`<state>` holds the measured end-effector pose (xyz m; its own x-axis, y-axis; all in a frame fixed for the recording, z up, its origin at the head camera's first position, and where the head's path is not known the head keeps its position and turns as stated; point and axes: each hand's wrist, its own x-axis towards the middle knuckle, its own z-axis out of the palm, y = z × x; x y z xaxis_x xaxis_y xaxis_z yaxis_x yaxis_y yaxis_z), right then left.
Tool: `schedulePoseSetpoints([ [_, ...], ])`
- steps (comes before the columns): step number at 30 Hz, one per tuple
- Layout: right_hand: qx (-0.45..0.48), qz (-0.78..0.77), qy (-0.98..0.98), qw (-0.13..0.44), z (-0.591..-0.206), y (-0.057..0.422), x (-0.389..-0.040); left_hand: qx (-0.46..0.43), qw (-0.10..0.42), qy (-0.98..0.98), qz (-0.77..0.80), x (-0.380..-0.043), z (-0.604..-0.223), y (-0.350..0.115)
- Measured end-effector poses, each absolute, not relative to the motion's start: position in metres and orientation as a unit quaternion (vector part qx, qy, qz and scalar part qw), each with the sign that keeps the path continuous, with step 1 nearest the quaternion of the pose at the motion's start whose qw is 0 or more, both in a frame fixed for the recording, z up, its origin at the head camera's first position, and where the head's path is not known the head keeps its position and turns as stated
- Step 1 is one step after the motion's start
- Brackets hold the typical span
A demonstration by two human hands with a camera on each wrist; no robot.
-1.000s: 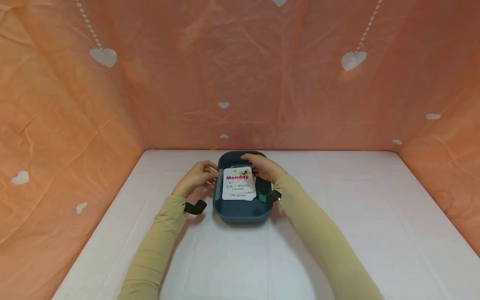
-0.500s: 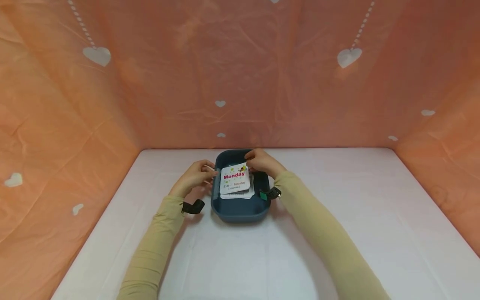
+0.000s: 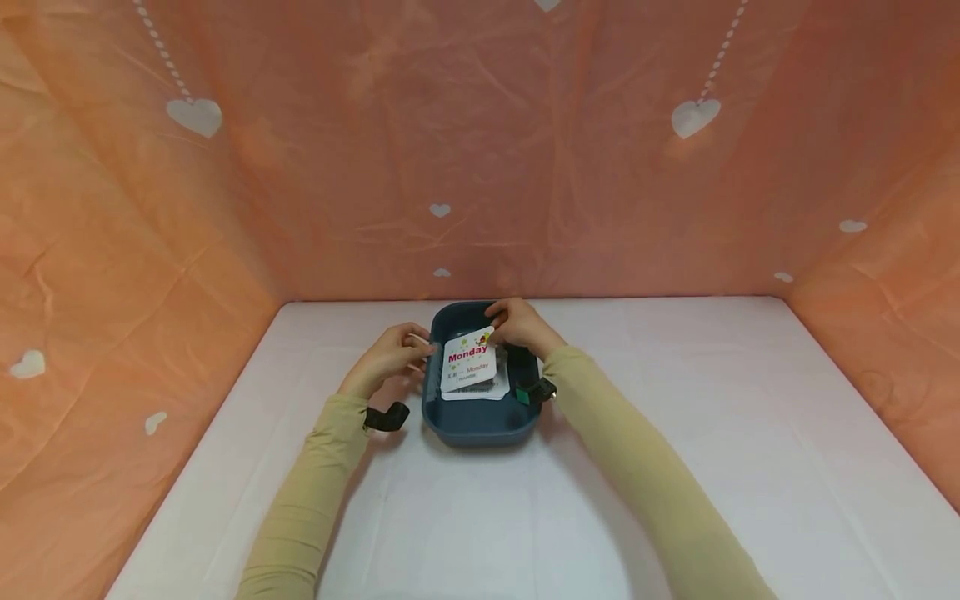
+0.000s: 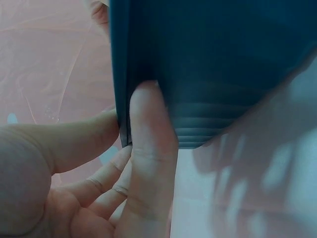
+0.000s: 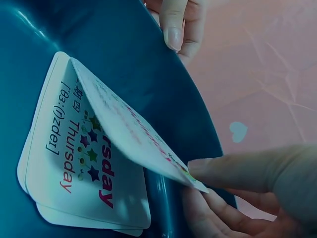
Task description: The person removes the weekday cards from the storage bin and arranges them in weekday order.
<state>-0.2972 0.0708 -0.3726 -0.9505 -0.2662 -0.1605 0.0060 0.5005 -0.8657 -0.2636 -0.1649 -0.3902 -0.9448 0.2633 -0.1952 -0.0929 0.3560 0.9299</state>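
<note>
A dark blue tray (image 3: 480, 435) stands on the white table, with a small pile of word cards (image 5: 64, 144) inside. My right hand (image 3: 525, 325) pinches one corner of the "Monday" card (image 3: 468, 362) between thumb and fingers. That card is tilted up off the pile, and a "Thursday" card shows beneath it in the right wrist view. At the tray's left side, my left hand (image 3: 386, 358) grips the rim, thumb on one face and a finger on the other, as the left wrist view shows (image 4: 148, 148).
The white table (image 3: 465, 517) spreads around the tray on all sides. Orange cloth (image 3: 480, 150) with pale hearts hangs behind the table and along both sides. A dark strap sits on each wrist.
My right hand has taken the "Monday" card by its upper right corner and lifted that side off the pile, uncovering the card below. My left hand stays at the tray's rim.
</note>
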Motion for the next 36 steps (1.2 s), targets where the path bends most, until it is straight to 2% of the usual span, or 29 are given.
schedulePoseSetpoints([
  [20, -0.081, -0.46, 0.874, 0.136, -0.3726, 0.0699, -0.2988, 0.049, 0.156, 0.811, 0.562, -0.2657, -0.3905, -0.1668],
  [36, -0.074, -0.48, 0.869, 0.095, -0.3694, 0.0708, -0.2944, 0.045, 0.152, 0.809, 0.566, -0.2657, -0.3919, -0.1662],
])
